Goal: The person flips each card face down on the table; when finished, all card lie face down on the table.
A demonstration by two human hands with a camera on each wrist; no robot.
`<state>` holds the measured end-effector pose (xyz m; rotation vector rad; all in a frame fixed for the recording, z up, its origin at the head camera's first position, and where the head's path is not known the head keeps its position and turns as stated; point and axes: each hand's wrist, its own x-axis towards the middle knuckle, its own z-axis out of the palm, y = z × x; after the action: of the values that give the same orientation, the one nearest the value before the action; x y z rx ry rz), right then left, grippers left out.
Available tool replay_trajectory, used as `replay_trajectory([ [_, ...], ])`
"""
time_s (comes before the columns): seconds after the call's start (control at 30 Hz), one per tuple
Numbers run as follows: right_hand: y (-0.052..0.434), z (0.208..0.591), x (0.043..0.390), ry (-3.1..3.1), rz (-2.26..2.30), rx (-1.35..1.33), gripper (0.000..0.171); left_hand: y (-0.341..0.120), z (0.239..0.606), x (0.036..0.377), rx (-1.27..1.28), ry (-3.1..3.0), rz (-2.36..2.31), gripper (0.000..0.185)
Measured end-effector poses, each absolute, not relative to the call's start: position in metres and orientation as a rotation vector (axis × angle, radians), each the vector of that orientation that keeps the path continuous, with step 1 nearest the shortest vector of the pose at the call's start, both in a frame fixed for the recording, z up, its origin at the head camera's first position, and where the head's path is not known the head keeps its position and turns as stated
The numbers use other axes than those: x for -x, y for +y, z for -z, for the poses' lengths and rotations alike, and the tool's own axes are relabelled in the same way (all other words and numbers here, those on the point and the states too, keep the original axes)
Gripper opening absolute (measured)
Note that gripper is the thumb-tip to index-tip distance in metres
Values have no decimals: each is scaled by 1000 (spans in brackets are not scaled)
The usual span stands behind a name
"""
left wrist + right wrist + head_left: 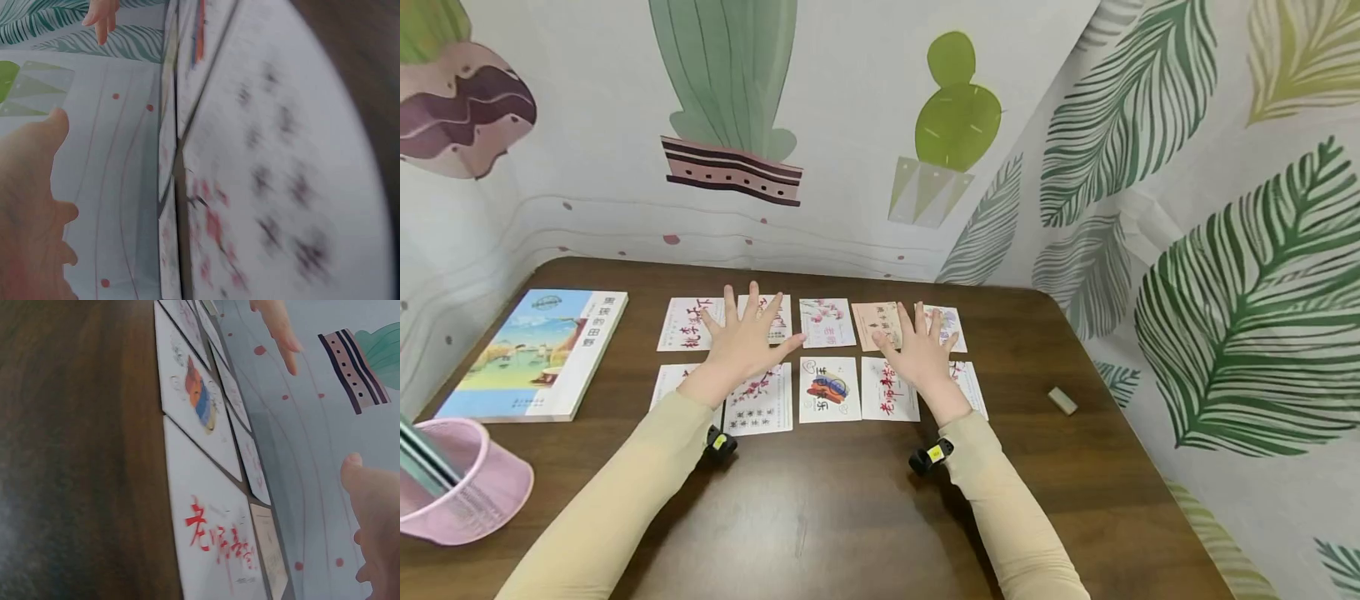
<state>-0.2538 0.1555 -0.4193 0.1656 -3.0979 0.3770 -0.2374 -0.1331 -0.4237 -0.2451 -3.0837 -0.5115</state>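
Picture cards with red characters lie in two rows on the brown table point(865, 500). My left hand point(745, 337) is spread flat, fingers straight, over the upper left cards point(688, 323). My right hand point(921, 350) is spread the same way over the right-hand cards point(947, 327). Neither hand holds anything. In the left wrist view the left hand point(31, 206) stays clear of the blurred cards point(281, 187), with wall showing between them. In the right wrist view the right hand point(375, 512) is likewise off the card with red writing point(215, 537) and the orange-and-blue picture card point(200, 400).
A book point(535, 354) lies at the table's left side. A pink mesh basket point(463, 483) stands at the near left corner. A small eraser point(1062, 400) sits to the right of the cards. Patterned cloth walls close in the back and right.
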Motion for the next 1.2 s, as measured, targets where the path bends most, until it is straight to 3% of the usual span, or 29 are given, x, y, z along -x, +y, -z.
replay_trajectory([
  [0.7, 140, 410, 268, -3094, -371, -225, 81, -152, 424, 239, 253, -3109, 545, 86],
  [1.2, 79, 411, 284, -2989, -632, -395, 69, -194, 416, 249, 30, -2974, 680, 72],
])
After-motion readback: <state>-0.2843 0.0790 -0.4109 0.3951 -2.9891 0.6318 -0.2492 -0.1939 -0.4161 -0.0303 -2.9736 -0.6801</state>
